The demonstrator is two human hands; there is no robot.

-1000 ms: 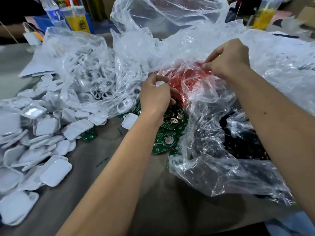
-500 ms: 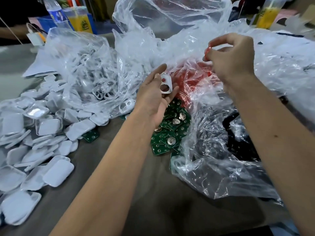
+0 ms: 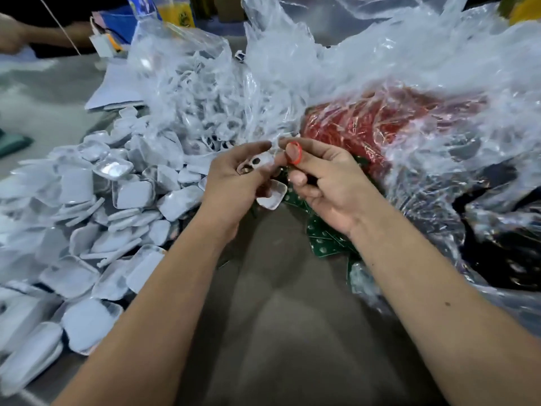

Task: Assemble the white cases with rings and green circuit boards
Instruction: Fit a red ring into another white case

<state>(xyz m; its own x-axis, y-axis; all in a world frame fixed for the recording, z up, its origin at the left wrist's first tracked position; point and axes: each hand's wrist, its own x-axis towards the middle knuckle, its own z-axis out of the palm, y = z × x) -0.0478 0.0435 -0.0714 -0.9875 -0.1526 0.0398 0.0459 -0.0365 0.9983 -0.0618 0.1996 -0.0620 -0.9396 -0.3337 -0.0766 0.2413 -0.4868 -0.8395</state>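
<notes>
left hand (image 3: 234, 180) at centre frame, fingers curled under a white case piece (image 3: 257, 163) with a dark round hole in it; the piece lies across the fingertips, tilted. right hand (image 3: 325, 186) just beside it, thumb and forefinger pinching a red ring (image 3: 294, 153); the other fingers are curled loosely below. ring and case piece are very close, contact between them cannot be told through the blur.

another white case shell (image 3: 272, 195) lies on the table just under the two hands, hollow side up. green circuit boards (image 3: 323, 244) are heaped below the right wrist, right of centre, partly under clear plastic.

left side of frame: large loose heap of white cases (image 3: 87, 230), spilling down to the lower left corner. upper centre: clear bag of white ring-shaped parts (image 3: 202, 112). upper right of centre: clear bag of red rings (image 3: 380, 118), behind the right hand. right edge: dark parts under more plastic film (image 3: 497, 230).

grey table (image 3: 287, 332) bare between the forearms. upper left corner: another person's arm (image 3: 44, 33) and a bottled orange drink (image 3: 175, 10) at the top edge.
</notes>
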